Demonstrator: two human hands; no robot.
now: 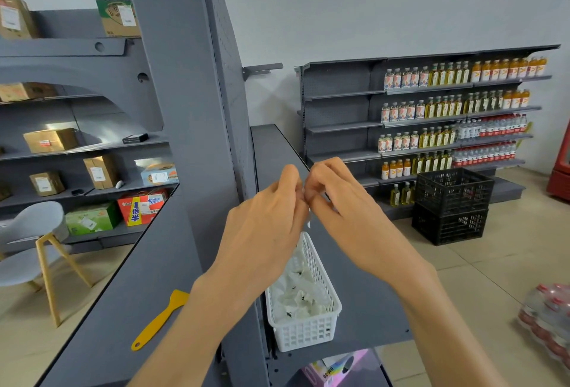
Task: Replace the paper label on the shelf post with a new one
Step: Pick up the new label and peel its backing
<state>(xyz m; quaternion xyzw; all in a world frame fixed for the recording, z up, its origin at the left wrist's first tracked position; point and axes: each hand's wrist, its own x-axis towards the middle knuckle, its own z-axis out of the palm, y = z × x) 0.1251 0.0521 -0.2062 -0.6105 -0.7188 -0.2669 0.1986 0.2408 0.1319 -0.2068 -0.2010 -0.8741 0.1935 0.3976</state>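
Note:
The grey shelf post (182,84) rises at centre left; no paper label shows on its visible face. In front of it, over the right-hand shelf, my left hand (268,217) and my right hand (339,201) meet fingertip to fingertip. Between them they pinch a small white piece of paper (309,223), mostly hidden by the fingers. Below the hands a white plastic basket (305,334) holds several crumpled white paper scraps. A yellow plastic scraper (159,320) lies on the left-hand shelf.
Grey shelf boards (129,294) flank the post on both sides. Cardboard boxes fill shelves at the left, beside a grey chair (27,251). Bottle shelves and two stacked black crates (452,204) stand at the right. Wrapped bottles (549,318) lie on the floor.

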